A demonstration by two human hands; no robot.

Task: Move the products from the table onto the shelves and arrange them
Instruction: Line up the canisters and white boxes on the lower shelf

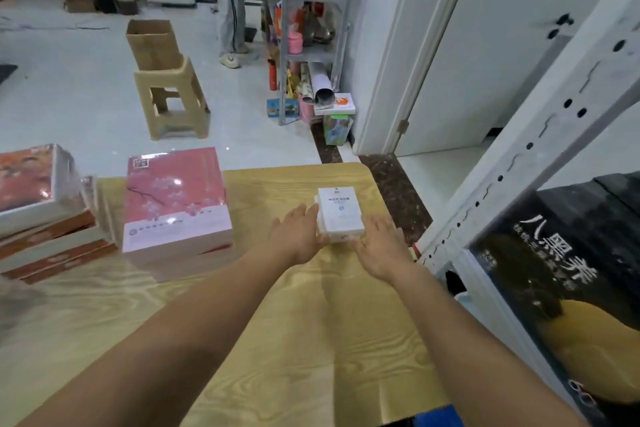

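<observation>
1. The red boxes [45,204] at the table's [311,340] left end sit askew. A jolt to the table could slide them.
2. The pink box [176,201] lies just left of the reaching forearm, so a wide swing could clip it.
3. The small white boxes [341,215] are stacked near the far right corner. The left hand [301,236] and right hand [381,246] press on them with straightish fingers, not curled round. Uneven pressure could let the lower box slip out.
4. The shelf upright [540,149] stands close on the right — a hurried turn could knock the stack against it.
</observation>
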